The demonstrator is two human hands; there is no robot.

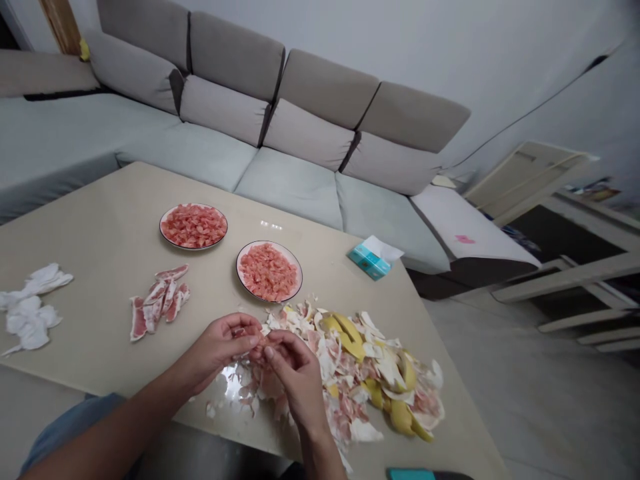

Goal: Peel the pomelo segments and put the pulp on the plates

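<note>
My left hand (220, 347) and my right hand (293, 367) meet over the near edge of the beige table (100, 220), fingers pinched together on a small pink pomelo piece (259, 341) between them. Under and right of my hands lies a heap of pomelo peel and membrane scraps (370, 373), yellow, white and pink. Beyond them stands a plate of peeled pink flesh (269, 271), and a second such plate (193, 226) sits farther left. A few unpeeled pink segments (157, 303) lie on the table to the left.
Crumpled white tissues (30, 307) lie at the table's left edge. A teal tissue pack (373, 259) sits near the far right edge. A grey corner sofa (280, 153) runs behind the table. A teal object (413, 474) shows at the bottom edge.
</note>
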